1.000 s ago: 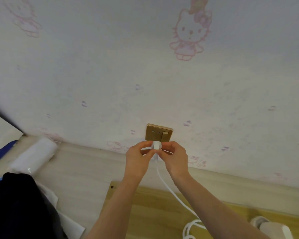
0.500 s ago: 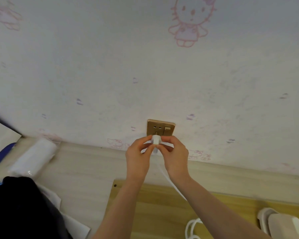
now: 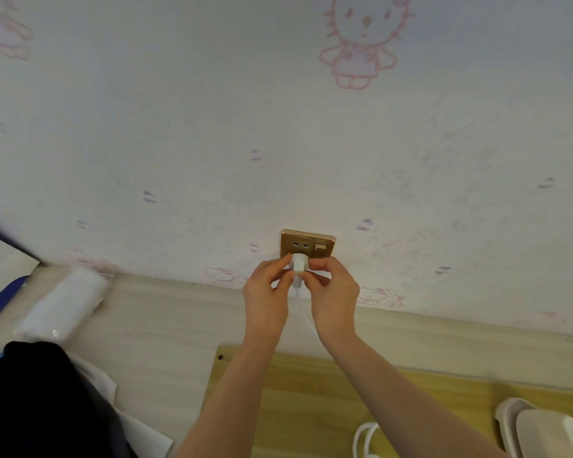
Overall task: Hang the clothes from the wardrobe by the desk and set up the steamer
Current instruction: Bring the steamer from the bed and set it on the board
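We noted the left hand (image 3: 268,292) and, just beside it, the right hand (image 3: 334,292), drawn close together, both pinching the small white plastic plug (image 3: 300,263) at the lower edge of the gold-coloured wall socket plate (image 3: 307,243); whether its pins had seated we could not tell. The plug looked light, rigid and smooth, best held by its sides, clear of the pins. Its thin white cord (image 3: 306,320) hung limp, unfit for pulling. Far right lay the pale rounded steamer body (image 3: 543,433) on the yellow wooden board (image 3: 311,408).
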Available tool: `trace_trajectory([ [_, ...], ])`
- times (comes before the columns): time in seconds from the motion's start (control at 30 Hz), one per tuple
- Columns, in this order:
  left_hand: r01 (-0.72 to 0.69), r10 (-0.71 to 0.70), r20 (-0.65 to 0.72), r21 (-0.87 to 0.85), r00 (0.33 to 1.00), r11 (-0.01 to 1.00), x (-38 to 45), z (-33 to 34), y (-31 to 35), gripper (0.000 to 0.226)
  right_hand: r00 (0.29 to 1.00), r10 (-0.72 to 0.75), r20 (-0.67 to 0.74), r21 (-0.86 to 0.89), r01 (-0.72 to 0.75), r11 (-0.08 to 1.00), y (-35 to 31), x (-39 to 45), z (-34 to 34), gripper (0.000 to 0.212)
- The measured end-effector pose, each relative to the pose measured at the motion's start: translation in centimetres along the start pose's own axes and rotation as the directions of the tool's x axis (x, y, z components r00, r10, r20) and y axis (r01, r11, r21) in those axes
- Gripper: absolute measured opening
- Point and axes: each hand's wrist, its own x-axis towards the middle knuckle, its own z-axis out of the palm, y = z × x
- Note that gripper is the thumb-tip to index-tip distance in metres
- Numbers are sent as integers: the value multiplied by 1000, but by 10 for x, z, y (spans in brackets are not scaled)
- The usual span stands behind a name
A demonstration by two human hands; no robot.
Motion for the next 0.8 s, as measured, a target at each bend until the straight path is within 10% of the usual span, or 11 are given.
trace_trajectory([
  [0.8,32,-28,-35,129,999,991,-36,-3,-11,26,976,-27,216,-302,93,949,12,-29,-43,33],
])
